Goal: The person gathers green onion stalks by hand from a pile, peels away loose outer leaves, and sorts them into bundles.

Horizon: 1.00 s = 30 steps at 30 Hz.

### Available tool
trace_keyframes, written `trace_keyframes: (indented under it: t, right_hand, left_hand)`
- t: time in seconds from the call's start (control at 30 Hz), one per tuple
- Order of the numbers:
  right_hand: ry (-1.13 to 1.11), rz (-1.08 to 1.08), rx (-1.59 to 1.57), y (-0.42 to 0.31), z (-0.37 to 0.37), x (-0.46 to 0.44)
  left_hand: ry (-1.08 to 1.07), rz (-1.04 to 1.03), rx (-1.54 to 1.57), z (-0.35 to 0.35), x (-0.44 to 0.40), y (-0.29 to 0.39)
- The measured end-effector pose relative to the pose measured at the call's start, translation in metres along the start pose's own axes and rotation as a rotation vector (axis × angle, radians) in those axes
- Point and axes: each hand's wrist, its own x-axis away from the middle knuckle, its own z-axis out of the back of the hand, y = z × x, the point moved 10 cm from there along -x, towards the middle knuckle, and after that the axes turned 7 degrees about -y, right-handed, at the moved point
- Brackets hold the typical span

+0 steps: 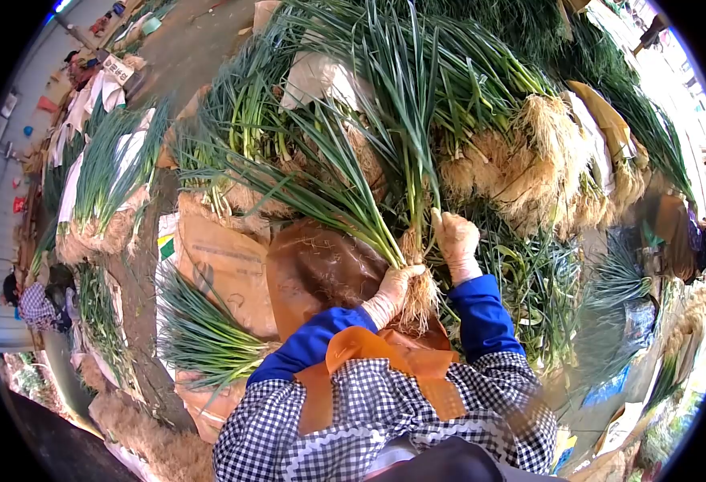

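In the head view, my left hand [395, 291] is wrapped round the lower stems of some green plants [373, 221], just above their pale roots [422, 301]. These stems lean to the upper left. My right hand [456, 237] is closed at the right side of more upright stems [416, 189], its thumb and fingers pressed together against them. The roots hang between my two hands, over a brown sheet [321, 273]. How the stems divide between the hands is partly hidden.
Large rooted bunches [546, 153] lie piled ahead. A smaller bunch [208, 333] rests on brown sacking [224, 265] at left. Loose leaves [530, 281] cover the ground at right. Another person [40, 307] is at far left.
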Motion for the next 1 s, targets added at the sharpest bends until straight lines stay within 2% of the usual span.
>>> trace_keyframes:
  t: [0.07,0.1,0.2,0.27,0.37,0.4,0.5,0.53,0.57,0.63,0.67,0.7,0.73,0.77,0.8,0.83,0.87,0.9,0.93,0.97,1.0]
  right_hand:
    - [-0.027,-0.070,-0.164,0.006,0.018,-0.008]
    - [-0.033,-0.103,-0.179,0.005,0.022,-0.017]
    - [-0.053,0.018,-0.194,-0.002,0.015,-0.033]
    - [-0.221,0.072,-0.041,-0.012,0.002,-0.036]
    - [-0.082,0.162,0.052,-0.007,0.023,-0.016]
    - [0.029,0.176,0.085,0.001,0.035,-0.009]
    - [0.026,0.091,-0.009,0.011,0.039,-0.008]
    - [-0.007,0.066,-0.125,-0.004,0.046,-0.012]
    - [-0.142,0.047,-0.205,-0.017,0.038,-0.019]
    - [-0.235,0.087,-0.119,-0.032,0.002,-0.030]
    - [-0.195,0.099,-0.037,-0.038,-0.001,-0.032]
    - [0.032,0.324,0.035,-0.058,0.019,-0.022]
    - [-0.050,0.275,-0.009,-0.054,0.008,-0.020]
    - [-0.142,0.223,-0.049,-0.051,-0.002,-0.012]
    - [-0.296,0.179,-0.323,-0.048,-0.014,0.001]
    - [-0.532,-0.033,-0.786,-0.043,-0.024,0.023]
    - [-0.479,0.046,-0.818,-0.044,-0.011,0.033]
    - [-0.425,0.127,-0.845,-0.042,-0.001,0.038]
    - [-0.364,0.076,-0.721,-0.029,-0.001,0.027]
    - [-0.371,-0.089,-0.496,-0.010,0.000,0.009]
    - [-0.373,-0.093,-0.326,-0.008,0.001,-0.009]
  left_hand:
    - [0.057,-0.149,-0.168,0.007,-0.005,0.011]
    - [0.056,-0.144,-0.166,0.007,-0.006,0.008]
    - [0.116,-0.158,-0.209,0.009,-0.003,0.013]
    - [0.116,-0.208,-0.232,0.002,0.004,0.025]
    - [0.114,-0.247,-0.219,0.005,0.003,0.027]
    - [0.099,-0.241,-0.203,0.003,0.003,0.027]
    - [0.061,-0.327,-0.193,-0.011,0.004,0.030]
    - [0.034,-0.325,-0.197,-0.018,0.008,0.031]
    - [0.007,-0.327,-0.205,-0.021,0.009,0.030]
    - [0.011,-0.344,-0.194,-0.021,0.007,0.028]
    - [0.040,-0.382,-0.179,-0.017,0.006,0.031]
    - [0.067,-0.425,-0.162,-0.013,0.006,0.037]
    - [0.114,-0.344,-0.253,-0.009,0.005,0.036]
    - [0.117,-0.346,-0.245,-0.005,0.004,0.037]
    - [0.080,-0.341,-0.161,-0.003,0.001,0.035]
    - [0.040,-0.335,-0.078,0.003,-0.006,0.032]
    - [-0.193,-0.252,0.176,-0.002,-0.016,0.024]
    - [-0.110,-0.246,0.192,0.013,-0.025,0.013]
    - [-0.048,-0.272,-0.025,-0.002,-0.009,0.023]
    - [0.014,-0.286,-0.250,-0.010,0.004,0.027]
    - [0.061,-0.361,-0.308,-0.006,-0.001,0.027]
